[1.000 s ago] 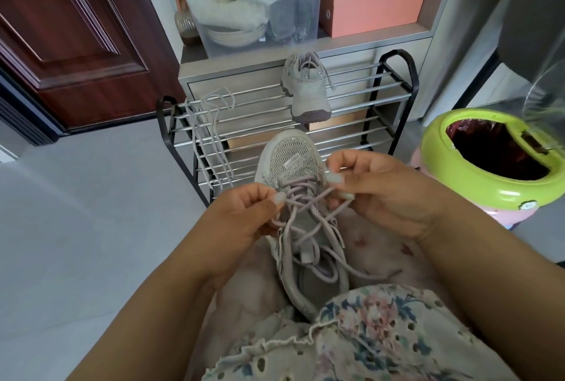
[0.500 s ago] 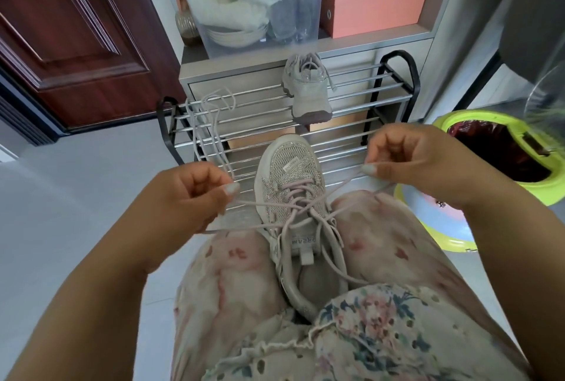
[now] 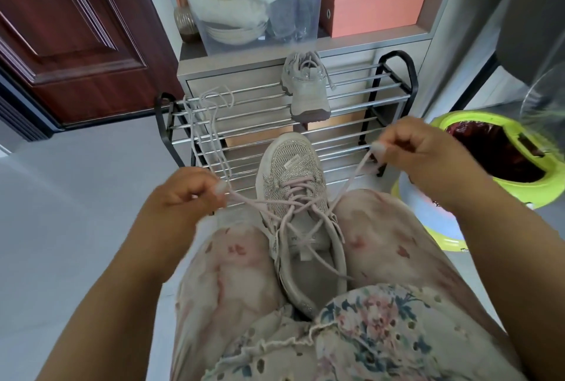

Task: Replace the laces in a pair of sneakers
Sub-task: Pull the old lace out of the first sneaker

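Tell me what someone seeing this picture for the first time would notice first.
Most likely the sneaker wedged between the knees at centre, with the left hand and right hand each pinching a lace end and drawing it outward. Next, the second sneaker on the metal shoe rack behind, and the bright green bin at right.

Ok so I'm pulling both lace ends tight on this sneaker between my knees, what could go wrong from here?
The sneaker is only wedged between your knees, so hard pulling from the left hand and right hand might tip it out. The right lace end looks shorter, so the ends may finish uneven. The loose laces draped on the rack hang close and could snag.
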The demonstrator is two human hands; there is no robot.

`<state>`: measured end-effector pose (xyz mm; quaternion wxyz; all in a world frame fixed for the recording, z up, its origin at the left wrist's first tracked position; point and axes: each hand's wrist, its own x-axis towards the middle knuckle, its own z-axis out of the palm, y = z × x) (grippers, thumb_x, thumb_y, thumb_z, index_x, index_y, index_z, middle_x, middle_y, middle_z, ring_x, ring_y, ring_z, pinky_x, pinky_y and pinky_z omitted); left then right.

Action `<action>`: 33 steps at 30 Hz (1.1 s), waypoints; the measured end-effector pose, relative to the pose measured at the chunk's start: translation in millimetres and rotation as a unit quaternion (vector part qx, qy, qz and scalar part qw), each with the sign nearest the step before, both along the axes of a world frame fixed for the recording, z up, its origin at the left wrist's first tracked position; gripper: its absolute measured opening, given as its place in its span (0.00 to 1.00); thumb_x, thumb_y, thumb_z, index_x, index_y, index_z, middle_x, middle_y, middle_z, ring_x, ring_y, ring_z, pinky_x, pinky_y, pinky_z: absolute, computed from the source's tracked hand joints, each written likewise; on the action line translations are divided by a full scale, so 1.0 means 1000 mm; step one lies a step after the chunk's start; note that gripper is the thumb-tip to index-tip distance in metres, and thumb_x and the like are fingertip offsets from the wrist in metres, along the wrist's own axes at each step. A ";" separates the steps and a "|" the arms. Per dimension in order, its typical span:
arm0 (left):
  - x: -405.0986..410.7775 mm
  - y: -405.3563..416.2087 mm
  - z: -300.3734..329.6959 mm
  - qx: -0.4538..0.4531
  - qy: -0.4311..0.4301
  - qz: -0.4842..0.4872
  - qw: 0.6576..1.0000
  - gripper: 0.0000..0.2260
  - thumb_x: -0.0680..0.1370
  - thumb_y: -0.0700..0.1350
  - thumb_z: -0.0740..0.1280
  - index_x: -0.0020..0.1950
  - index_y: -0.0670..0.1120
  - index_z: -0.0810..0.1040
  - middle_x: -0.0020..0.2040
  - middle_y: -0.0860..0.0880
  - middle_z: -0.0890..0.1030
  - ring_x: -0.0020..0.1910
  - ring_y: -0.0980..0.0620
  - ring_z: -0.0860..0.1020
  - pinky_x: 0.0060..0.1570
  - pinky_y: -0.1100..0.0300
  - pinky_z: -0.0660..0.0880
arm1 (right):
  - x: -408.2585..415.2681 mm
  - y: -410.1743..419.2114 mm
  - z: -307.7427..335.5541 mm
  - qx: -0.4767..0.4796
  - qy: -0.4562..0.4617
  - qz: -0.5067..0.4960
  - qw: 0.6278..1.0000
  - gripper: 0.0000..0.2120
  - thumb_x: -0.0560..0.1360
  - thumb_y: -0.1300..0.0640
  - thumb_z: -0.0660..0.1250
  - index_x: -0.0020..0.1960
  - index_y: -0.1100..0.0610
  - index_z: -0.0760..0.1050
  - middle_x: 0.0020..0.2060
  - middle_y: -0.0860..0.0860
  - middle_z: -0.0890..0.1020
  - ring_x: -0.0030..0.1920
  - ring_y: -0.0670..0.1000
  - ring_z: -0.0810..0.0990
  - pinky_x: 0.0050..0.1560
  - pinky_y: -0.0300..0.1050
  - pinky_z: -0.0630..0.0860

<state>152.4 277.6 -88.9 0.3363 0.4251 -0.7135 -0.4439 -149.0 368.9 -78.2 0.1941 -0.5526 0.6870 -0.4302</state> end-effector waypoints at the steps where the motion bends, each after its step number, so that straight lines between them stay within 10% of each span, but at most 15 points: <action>1: 0.003 -0.002 -0.001 0.030 0.035 0.032 0.998 0.07 0.70 0.47 0.70 0.33 0.47 0.79 0.42 0.53 0.78 0.42 0.55 0.76 0.49 0.58 0.69 | -0.005 0.002 0.003 -0.010 -0.020 -0.027 0.999 0.09 0.76 0.57 0.67 0.37 0.55 0.74 0.37 0.49 0.72 0.29 0.39 0.71 0.32 0.28 0.66; 4: -0.003 0.002 -0.003 0.071 -0.017 0.034 0.997 0.06 0.72 0.46 0.69 0.35 0.48 0.81 0.42 0.54 0.79 0.41 0.58 0.77 0.47 0.57 0.68 | -0.009 0.002 0.002 0.039 -0.022 -0.020 0.999 0.09 0.76 0.58 0.67 0.39 0.62 0.74 0.34 0.52 0.72 0.25 0.41 0.70 0.28 0.29 0.66; 9: -0.017 0.014 -0.006 -0.086 -0.144 0.006 0.986 0.13 0.71 0.63 0.60 0.43 0.58 0.79 0.49 0.62 0.77 0.55 0.65 0.72 0.50 0.71 0.64 | 0.015 0.001 -0.009 0.004 0.123 0.014 0.992 0.12 0.70 0.45 0.68 0.46 0.52 0.75 0.42 0.46 0.76 0.44 0.45 0.73 0.45 0.36 0.68; 16: -0.038 0.025 -0.023 -0.146 -0.183 -0.110 0.966 0.15 0.74 0.64 0.57 0.39 0.56 0.77 0.41 0.56 0.76 0.49 0.52 0.73 0.47 0.57 0.66 | 0.044 -0.004 -0.030 0.002 0.198 0.214 0.956 0.10 0.71 0.36 0.61 0.40 0.41 0.69 0.42 0.40 0.72 0.50 0.47 0.70 0.57 0.48 0.67; 23: -0.033 0.029 -0.002 -0.036 -0.032 0.005 0.999 0.13 0.80 0.48 0.60 0.39 0.45 0.75 0.36 0.51 0.77 0.33 0.64 0.73 0.30 0.74 0.69 | 0.039 -0.006 -0.025 -0.008 0.184 0.222 0.958 0.09 0.71 0.37 0.58 0.36 0.39 0.64 0.38 0.39 0.71 0.44 0.46 0.70 0.52 0.47 0.68; 26: -0.027 0.019 0.002 0.022 0.068 0.061 0.996 0.14 0.81 0.52 0.58 0.41 0.47 0.77 0.39 0.48 0.80 0.40 0.56 0.77 0.47 0.63 0.75 | 0.043 -0.004 -0.026 0.010 0.173 0.241 0.955 0.14 0.71 0.36 0.58 0.38 0.46 0.70 0.37 0.43 0.74 0.43 0.44 0.71 0.48 0.42 0.68; 28: -0.028 0.013 0.007 0.122 0.234 0.076 0.962 0.13 0.81 0.48 0.58 0.40 0.45 0.74 0.36 0.48 0.80 0.41 0.50 0.80 0.52 0.51 0.79 | 0.044 -0.004 -0.026 0.011 0.172 0.230 0.958 0.17 0.70 0.36 0.59 0.38 0.50 0.71 0.35 0.46 0.75 0.40 0.46 0.71 0.44 0.40 0.67; 33: -0.028 0.007 0.021 0.209 0.409 0.100 0.883 0.13 0.82 0.47 0.53 0.39 0.46 0.68 0.28 0.50 0.74 0.27 0.55 0.76 0.38 0.58 0.80 | 0.039 0.000 -0.018 0.045 0.120 0.237 0.963 0.08 0.72 0.46 0.69 0.43 0.50 0.75 0.37 0.47 0.78 0.39 0.46 0.75 0.39 0.38 0.70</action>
